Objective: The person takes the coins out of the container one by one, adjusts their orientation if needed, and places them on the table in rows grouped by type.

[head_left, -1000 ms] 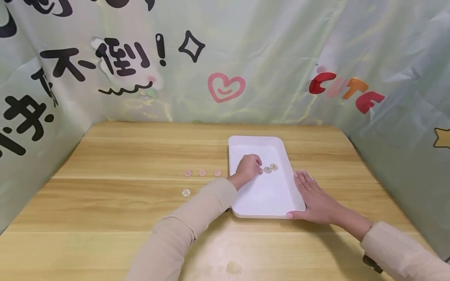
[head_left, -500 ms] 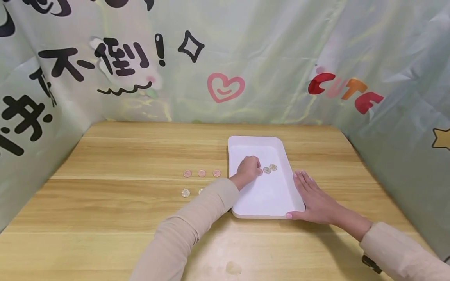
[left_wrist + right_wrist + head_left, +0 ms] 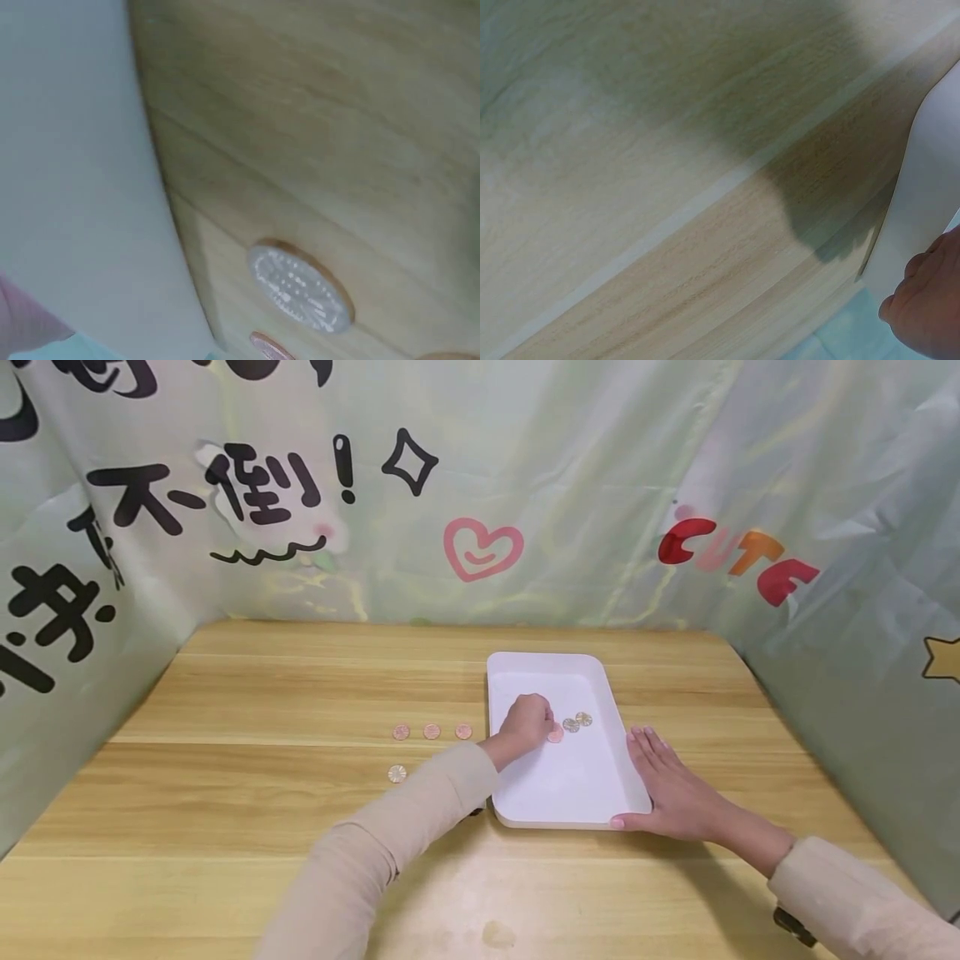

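My left hand [image 3: 525, 724] reaches into the white tray [image 3: 573, 785] with curled fingers. Those fingers are at the edge of a copper-coloured coin [image 3: 555, 733] on the tray floor; the exact grip is partly hidden. Just right of it lie two silver-coloured coins [image 3: 572, 725], touching. My right hand [image 3: 682, 793] rests along the tray's right side, fingers straight, thumb at the front corner. Left of the tray, three copper-coloured coins [image 3: 432, 732] form a row on the table, with a silver-coloured coin [image 3: 397, 773] nearer me. The left wrist view shows a silver-coloured coin [image 3: 300, 289] close up beside the tray wall.
The wooden table [image 3: 225, 860] spreads out around the tray. A printed cloth [image 3: 585, 485] hangs behind and along both sides. My left sleeve [image 3: 405, 827] crosses over the table and hides part of the area left of the tray.
Within the tray, my left hand has shifted slightly, and the copper-coloured coin beside its fingers has come into view. The right hand keeps its place against the tray.
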### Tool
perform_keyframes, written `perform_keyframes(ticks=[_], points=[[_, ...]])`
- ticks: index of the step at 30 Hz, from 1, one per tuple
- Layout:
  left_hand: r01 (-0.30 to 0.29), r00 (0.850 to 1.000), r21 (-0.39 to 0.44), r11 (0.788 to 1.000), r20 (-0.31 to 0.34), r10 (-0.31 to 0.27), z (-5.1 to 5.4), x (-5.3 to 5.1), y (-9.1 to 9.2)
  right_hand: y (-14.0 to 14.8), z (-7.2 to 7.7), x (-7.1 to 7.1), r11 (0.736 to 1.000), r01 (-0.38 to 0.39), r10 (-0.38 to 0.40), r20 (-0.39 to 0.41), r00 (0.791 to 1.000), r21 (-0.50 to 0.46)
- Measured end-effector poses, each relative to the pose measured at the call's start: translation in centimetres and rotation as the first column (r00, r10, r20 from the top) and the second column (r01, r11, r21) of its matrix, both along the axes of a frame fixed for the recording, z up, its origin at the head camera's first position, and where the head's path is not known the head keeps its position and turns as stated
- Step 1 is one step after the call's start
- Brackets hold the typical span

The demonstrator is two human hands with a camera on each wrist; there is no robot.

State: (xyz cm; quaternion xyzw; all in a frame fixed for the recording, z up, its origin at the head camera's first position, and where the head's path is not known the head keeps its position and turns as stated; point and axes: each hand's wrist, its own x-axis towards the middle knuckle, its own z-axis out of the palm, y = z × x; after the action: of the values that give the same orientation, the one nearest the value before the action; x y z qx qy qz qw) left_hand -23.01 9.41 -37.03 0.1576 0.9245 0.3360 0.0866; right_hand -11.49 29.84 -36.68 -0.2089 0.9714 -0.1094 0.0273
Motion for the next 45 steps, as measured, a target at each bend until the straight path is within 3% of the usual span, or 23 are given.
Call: perform_keyframes(ticks=[5, 10, 15, 19, 28, 34, 39, 45], points=[[-0.025, 0.999, 0.112, 0.993, -0.025, 0.028, 0.3, 0.1, -0.9, 0.1, 0.0, 0.1, 1.0, 0.006, -0.006, 0.006, 1.0, -0.003], [-0.056, 0.998, 0.218, 0.974, 0.005, 0.056, 0.8, 0.1, -2.1, 0.1, 0.0, 0.1, 1.0, 0.008, -0.008, 0.006, 1.0, -0.003], [-0.044, 0.999, 0.28, 0.959, 0.037, 0.035, 1.8, 0.2, -3.5, 0.2, 0.0, 0.0, 1.0, 0.006, -0.006, 0.011, 1.0, -0.003], [-0.072, 0.996, 0.318, 0.945, 0.079, 0.049, 2.5, 0.3, -4.8, 0.1, 0.0, -0.1, 1.0, 0.006, -0.006, 0.006, 1.0, -0.002], [-0.098, 0.994, 0.345, 0.934, 0.087, 0.073, 2.6, 0.5, -7.9, 0.1, -0.2, 0.0, 1.0, 0.009, -0.009, 0.018, 1.0, -0.012], [-0.154, 0.986, 0.374, 0.915, 0.12, 0.117, 1.9, 0.3, -9.9, 0.2, -0.2, 0.0, 1.0, 0.011, -0.011, 0.023, 1.0, -0.015], [-0.189, 0.98, 0.356, 0.915, 0.127, 0.153, 1.2, 0.3, -11.4, 0.1, -0.2, 0.0, 1.0, 0.011, -0.011, 0.021, 1.0, -0.009], [-0.241, 0.969, 0.335, 0.911, 0.137, 0.206, 1.1, 0.4, -13.3, 0.1, -0.1, -0.1, 1.0, 0.011, -0.011, 0.017, 1.0, -0.006]])
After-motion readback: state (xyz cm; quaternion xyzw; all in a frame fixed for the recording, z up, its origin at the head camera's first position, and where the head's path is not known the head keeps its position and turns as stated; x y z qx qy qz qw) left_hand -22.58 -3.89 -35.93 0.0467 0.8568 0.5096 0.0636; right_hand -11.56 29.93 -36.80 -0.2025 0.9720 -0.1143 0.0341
